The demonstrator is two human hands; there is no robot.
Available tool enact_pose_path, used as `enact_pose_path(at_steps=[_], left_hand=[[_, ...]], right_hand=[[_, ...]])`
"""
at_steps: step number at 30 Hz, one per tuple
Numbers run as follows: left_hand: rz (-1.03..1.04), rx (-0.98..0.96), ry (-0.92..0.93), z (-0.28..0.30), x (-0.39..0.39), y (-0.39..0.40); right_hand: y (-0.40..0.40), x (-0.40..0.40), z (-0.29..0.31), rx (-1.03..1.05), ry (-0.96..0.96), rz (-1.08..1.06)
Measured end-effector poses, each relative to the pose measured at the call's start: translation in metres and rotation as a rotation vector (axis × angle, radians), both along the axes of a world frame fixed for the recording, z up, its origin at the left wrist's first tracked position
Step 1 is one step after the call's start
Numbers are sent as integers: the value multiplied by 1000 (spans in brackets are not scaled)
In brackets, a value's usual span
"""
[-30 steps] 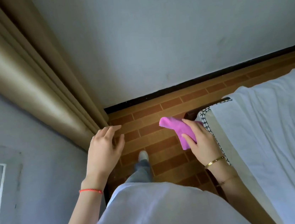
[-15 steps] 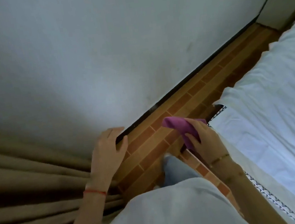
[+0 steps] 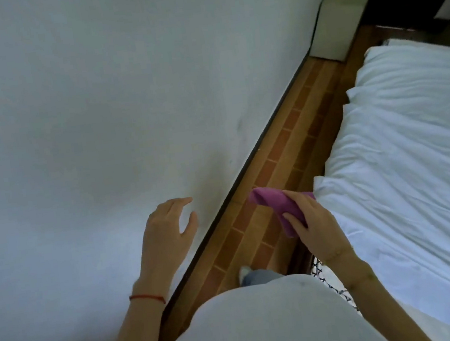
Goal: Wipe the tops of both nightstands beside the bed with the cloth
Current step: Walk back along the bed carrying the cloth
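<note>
Cloth, purple, soft, folded into a loose roll (image 3: pixel 278 207): sits at centre right of the frame, over the floor strip and just beside the near corner of the bedding. I read the bundled carry as a way to keep it compact while walking, since nothing in view is being wiped.

Right hand (image 3: pixel 317 228): fingers and thumb curled round the cloth, gripping it from the bed side; a thin bracelet shows faintly at the wrist.

Left hand (image 3: pixel 166 234): holds nothing, fingers relaxed and spread a little, close to the plain white wall (image 3: pixel 98 115) at centre frame. I cannot tell whether it touches the wall; I judge it is out for balance in the narrow passage. A red string bracelet (image 3: pixel 147 298) circles the wrist.

Brick-patterned brown floor (image 3: pixel 280 146): a narrow strip running diagonally between wall and white rumpled bed sheet (image 3: pixel 415 161), which fills the right of the frame.

Pale boxy cabinet (image 3: pixel 338 20): upper right, against the wall at the far end of the strip. I take it for a nightstand, but its top is foreshortened and anything on it is unreadable.

Hidden: second nightstand not in view; dark upper-right corner unreadable; my own pale shirt covers the lower centre, with one shoe tip showing
</note>
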State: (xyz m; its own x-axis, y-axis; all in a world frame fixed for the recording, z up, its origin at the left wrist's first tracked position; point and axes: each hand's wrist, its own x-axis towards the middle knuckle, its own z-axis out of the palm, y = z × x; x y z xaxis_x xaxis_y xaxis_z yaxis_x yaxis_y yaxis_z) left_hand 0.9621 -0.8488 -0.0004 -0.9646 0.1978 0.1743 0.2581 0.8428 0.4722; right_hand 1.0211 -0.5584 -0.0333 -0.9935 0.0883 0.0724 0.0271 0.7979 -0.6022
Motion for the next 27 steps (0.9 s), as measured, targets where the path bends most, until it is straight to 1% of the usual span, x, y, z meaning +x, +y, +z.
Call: enact_pose_path(at_steps=[3,7,14,22,27], left_hand=[[-66,-6,24,6,-77,17],[-168,2,31,11,-159,42],[-326,13,-57,2,-282,98],[-517,0,-118,6,-380,171],[-571,-7,-141,-3,-442,225]], right_hand=[[13,-58,11,5,13,-68],[30,-120,19,11,-15,-148],[55,-198,11,-8,-40,-327],[97,-261,9,-32,-43,-512],[142,-303,2,-31,-77,-597]])
